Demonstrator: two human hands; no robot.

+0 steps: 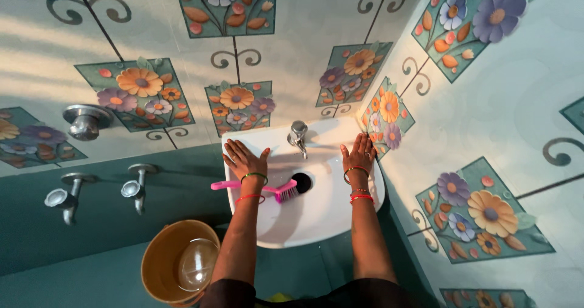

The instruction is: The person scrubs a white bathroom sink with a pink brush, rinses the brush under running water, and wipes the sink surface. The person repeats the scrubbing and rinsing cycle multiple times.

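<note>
A white wash basin [316,220] is fixed in the corner of a tiled wall, with a metal tap [297,136] at its back. My left hand [241,158] rests flat on the basin's left rim, fingers spread, holding nothing. My right hand [359,154] lies flat on the right rim, fingers apart. A pink brush [277,190] lies across the basin, its handle passing under my left wrist and its bristles beside the drain hole [302,182]. Both wrists wear bangles.
Floral tiles cover the walls. On the left wall are a round metal valve [85,121] and two metal taps [63,199] [136,188]. A tan bucket [165,265] with a clear mug [196,263] inside stands below the basin's left.
</note>
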